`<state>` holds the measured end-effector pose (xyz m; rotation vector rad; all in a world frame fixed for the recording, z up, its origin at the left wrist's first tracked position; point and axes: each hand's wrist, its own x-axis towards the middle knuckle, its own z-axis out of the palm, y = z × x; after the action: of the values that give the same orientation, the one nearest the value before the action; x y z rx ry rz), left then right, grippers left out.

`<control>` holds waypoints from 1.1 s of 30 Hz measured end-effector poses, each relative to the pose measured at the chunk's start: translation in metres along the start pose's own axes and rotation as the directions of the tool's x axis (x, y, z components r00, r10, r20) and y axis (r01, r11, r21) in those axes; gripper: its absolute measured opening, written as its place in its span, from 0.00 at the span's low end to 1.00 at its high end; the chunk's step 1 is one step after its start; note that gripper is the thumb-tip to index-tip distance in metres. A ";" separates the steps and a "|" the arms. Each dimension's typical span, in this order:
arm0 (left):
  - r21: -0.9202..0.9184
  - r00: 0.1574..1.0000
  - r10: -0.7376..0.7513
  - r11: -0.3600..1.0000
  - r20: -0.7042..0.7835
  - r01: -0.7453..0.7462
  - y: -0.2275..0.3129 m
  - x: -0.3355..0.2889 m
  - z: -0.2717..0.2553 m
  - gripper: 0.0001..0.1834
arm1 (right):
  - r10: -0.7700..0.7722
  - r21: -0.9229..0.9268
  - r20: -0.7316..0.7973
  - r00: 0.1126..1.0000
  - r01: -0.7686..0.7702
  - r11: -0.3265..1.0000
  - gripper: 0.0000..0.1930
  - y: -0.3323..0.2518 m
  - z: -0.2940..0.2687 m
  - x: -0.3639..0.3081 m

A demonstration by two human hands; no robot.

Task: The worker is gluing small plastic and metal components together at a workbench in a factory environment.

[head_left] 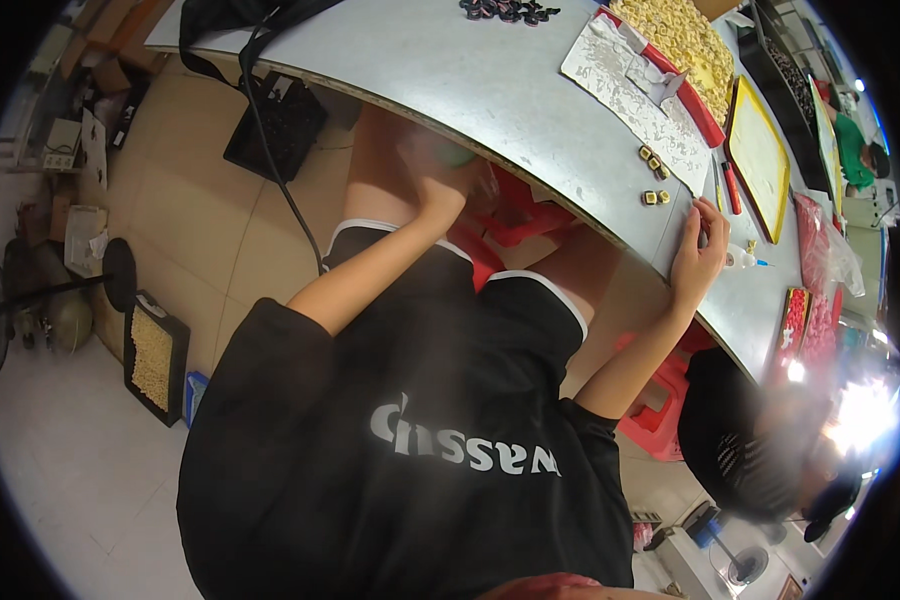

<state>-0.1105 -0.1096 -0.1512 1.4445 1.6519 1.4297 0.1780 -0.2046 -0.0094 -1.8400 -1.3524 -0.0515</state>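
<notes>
Gold-and-black pieces (654, 161) sit on the grey tabletop (530, 110) in my head view, in two small clusters just beyond the right hand (699, 257). That hand rests at the table's near edge, fingers bent and near one another; I cannot tell whether they pinch anything small. Just to its right lies a white bottle (736, 258) with a blue tip, and a red pen-like stick (732, 188) lies a little farther up the table.

The left hand (436, 180) is down below the table edge, over the lap, and blurred — I make out a greenish shape (456, 153) against it, but whether the fingers close on it I cannot tell.

Farther across the table, a white sheet (595, 78) lies under a red strip (702, 115), next to a mass of gold pieces (685, 30). A yellow-rimmed tray (737, 110) stands to the right of these, and dark pieces (510, 11) lie at the far edge. On the floor at left — well apart from both hands — is a black tray (179, 370) of pale pieces. A person in green (850, 145) is at the upper right.
</notes>
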 end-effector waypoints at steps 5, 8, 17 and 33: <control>-0.111 0.995 0.049 0.993 0.083 -0.040 -0.027 0.006 0.041 0.34 | -0.019 -0.002 -0.008 1.000 0.019 1.000 0.08 -0.001 0.001 0.000; 0.011 0.986 0.061 0.998 0.156 -0.064 -0.043 0.003 0.048 0.32 | -0.032 0.021 -0.024 0.999 0.032 0.999 0.08 -0.001 0.003 0.001; 0.255 0.861 0.306 0.867 0.406 -0.429 -0.101 0.011 0.102 0.29 | -0.070 -0.019 -0.036 0.997 0.069 0.997 0.05 0.002 0.002 0.005; 0.431 0.636 0.255 0.552 0.728 -0.714 -0.122 0.006 0.082 0.22 | -0.011 0.055 -0.139 0.990 0.019 0.998 0.05 0.001 -0.004 -0.006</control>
<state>-0.0867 -0.0587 -0.2874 2.6740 1.4080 0.3657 0.1776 -0.2120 -0.0102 -1.7460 -1.2586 -0.1458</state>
